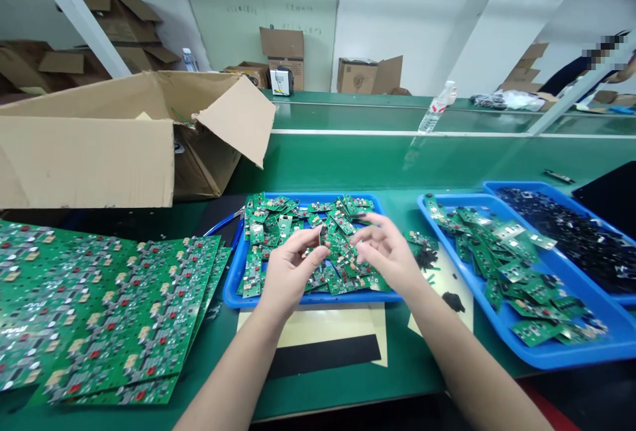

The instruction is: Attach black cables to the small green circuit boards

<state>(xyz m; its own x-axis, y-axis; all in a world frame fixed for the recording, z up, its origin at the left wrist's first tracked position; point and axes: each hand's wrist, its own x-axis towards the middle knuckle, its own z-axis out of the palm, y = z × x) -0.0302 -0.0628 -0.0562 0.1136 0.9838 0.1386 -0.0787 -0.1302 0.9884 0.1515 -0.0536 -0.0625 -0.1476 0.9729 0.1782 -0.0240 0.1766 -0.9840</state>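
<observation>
Above the middle blue tray [229, 293], my left hand [293, 269] pinches a small circuit board [322, 235] between thumb and fingers, seen nearly edge-on. My right hand [390, 255] hovers over the tray's right side, fingers loosely bent and apart, with nothing visible in them. Small green circuit boards [268, 226] with red and pale parts fill the tray below both hands. Under its front edge lie a cream sheet [318, 325] and a black strip [325, 356].
Large panels of joined boards [124, 312] stack at left, below an open cardboard box [89, 159]. At right stand a blue tray with boards [527, 345] and another holding small black parts [561, 232]. Black bits [453, 301] lie between trays. A bottle [437, 108] stands behind.
</observation>
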